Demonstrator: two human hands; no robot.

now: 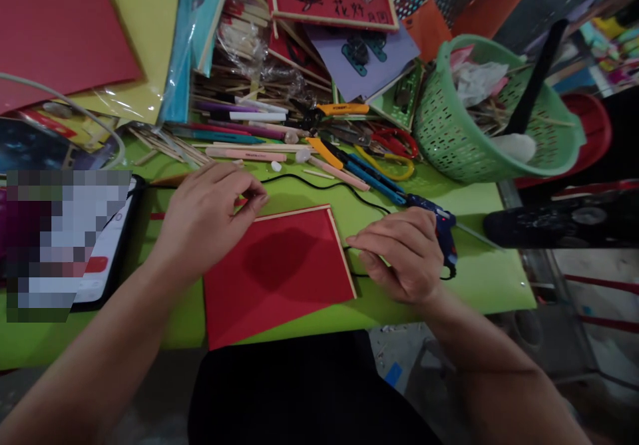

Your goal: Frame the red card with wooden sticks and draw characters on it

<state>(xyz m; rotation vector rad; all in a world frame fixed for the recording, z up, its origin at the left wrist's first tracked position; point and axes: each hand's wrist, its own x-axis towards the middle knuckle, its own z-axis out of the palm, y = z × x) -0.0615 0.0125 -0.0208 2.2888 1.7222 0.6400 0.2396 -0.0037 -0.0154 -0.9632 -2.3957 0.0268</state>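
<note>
A red card (279, 269) lies on the green tabletop before me, with pale wooden sticks along its far and right edges. My left hand (210, 212) hovers at the card's far left corner, thumb and forefinger pinched together; I cannot make out anything between them. Beside the right edge is my right hand (404, 255), its fingers curled and pressed together, and whatever they may hold is hidden. Just beyond that hand lies a dark blue glue gun (446, 222) with a small red light lit. A thin black cord (312, 182) runs behind the card.
Pens (244, 154), blue-handled pliers (372, 175) and red-handled scissors (397, 142) clutter the table's far side. A green basket (449, 126) stands at right, a phone (117, 245) at left. Behind are coloured sheets (54, 26) and a framed red picture (334, 2).
</note>
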